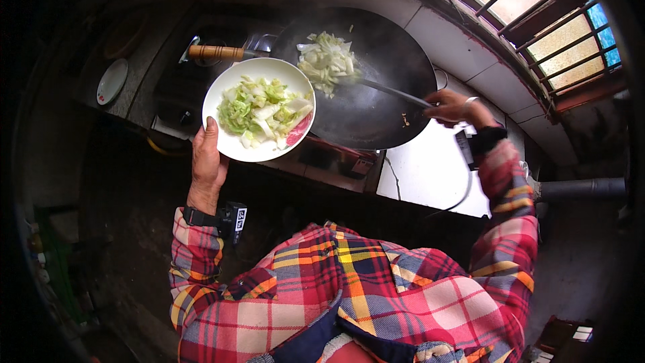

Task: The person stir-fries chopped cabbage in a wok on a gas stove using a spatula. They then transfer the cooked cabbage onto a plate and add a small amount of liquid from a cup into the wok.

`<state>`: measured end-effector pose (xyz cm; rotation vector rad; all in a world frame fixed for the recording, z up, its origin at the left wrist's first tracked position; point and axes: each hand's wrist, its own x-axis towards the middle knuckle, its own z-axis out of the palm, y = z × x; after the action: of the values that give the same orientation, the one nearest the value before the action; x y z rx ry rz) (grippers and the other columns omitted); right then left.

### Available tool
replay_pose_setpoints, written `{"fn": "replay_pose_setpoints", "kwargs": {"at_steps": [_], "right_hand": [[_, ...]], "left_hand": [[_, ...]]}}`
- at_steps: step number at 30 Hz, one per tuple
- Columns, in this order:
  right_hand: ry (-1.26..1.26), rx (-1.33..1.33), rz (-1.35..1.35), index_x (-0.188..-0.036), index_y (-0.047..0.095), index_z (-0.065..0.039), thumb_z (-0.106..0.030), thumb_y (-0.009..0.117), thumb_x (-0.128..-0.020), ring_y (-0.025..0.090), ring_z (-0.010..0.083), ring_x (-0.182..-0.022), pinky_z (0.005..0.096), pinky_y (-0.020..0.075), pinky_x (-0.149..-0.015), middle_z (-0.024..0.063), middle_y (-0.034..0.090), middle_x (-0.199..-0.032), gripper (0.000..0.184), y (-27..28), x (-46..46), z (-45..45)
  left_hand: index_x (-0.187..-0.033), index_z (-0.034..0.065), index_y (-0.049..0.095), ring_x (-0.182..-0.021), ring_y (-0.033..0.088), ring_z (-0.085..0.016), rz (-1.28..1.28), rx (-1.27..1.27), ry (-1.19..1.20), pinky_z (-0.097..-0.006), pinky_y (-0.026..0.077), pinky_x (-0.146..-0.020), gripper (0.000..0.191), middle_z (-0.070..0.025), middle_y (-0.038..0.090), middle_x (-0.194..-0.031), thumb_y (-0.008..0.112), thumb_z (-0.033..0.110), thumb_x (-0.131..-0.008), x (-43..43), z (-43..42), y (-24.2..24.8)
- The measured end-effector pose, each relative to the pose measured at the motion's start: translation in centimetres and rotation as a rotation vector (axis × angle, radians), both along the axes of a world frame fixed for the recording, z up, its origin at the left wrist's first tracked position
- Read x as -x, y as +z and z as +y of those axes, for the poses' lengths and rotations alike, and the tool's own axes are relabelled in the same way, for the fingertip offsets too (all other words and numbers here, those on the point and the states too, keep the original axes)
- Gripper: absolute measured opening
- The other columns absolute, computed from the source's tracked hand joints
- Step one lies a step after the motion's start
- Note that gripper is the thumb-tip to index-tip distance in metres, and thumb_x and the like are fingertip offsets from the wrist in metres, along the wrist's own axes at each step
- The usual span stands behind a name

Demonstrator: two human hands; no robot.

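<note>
My left hand holds the near rim of a white plate, thumb on top. Chopped cabbage lies on the plate, beside a red pattern at its right side. Beyond and to the right is a large dark wok with a heap of cut cabbage in its left half and faint steam above. My right hand grips the dark handle of a cooking utensil over the wok's right rim; its tip is blurred at the cabbage. The plate's far rim overlaps the wok's left edge.
A turned wooden handle juts left from the wok, above a dark gas stove. A small white dish is at the far left. A white surface lies right of the wok. Tiled wall and a barred window are behind.
</note>
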<state>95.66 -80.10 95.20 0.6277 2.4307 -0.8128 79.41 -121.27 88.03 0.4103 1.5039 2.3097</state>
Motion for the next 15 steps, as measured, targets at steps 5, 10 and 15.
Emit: {"fn": "replay_pose_setpoints", "kwargs": {"at_steps": [5, 10, 15], "right_hand": [[-0.105, 0.026, 0.267, -0.085, 0.057, 0.006, -0.018, 0.051, -0.081, 0.054, 0.0204, -0.054, 0.0338, 0.0433, -0.051, 0.0119, 0.053, -0.063, 0.025, -6.7, 3.1, -3.1], [-0.057, -0.153, 0.433, -0.082, 0.057, 0.006, -0.019, 0.056, -0.079, 0.058, 0.0331, -0.071, 0.0385, 0.0443, -0.065, 0.0229, 0.058, -0.074, 0.026, -6.7, 1.3, -5.0], [-0.150, -0.170, 0.506, -0.080, 0.056, 0.006, -0.018, 0.054, -0.081, 0.057, 0.0290, -0.065, 0.0376, 0.0443, -0.059, 0.0193, 0.056, -0.067, 0.024, -4.4, -0.9, -6.4]], "left_hand": [[-0.120, -0.0035, 0.040, -0.100, 0.052, -0.017, 0.017, 0.015, -0.007, -0.0284, 0.042, -0.086, 0.042, -0.0109, 0.053, -0.112, 0.039, 0.029, -0.093, -0.3, 1.0, 0.7], [-0.118, -0.0035, 0.041, -0.094, 0.055, -0.016, 0.021, 0.064, 0.041, -0.0275, 0.045, -0.080, 0.040, -0.0111, 0.055, -0.107, 0.038, 0.028, -0.093, -0.1, 2.8, 0.5], [-0.113, -0.0031, 0.044, -0.073, 0.061, -0.015, 0.016, 0.129, 0.081, -0.0238, 0.050, -0.052, 0.038, -0.0105, 0.059, -0.093, 0.038, 0.028, -0.093, 1.5, 5.1, -0.1]]}}
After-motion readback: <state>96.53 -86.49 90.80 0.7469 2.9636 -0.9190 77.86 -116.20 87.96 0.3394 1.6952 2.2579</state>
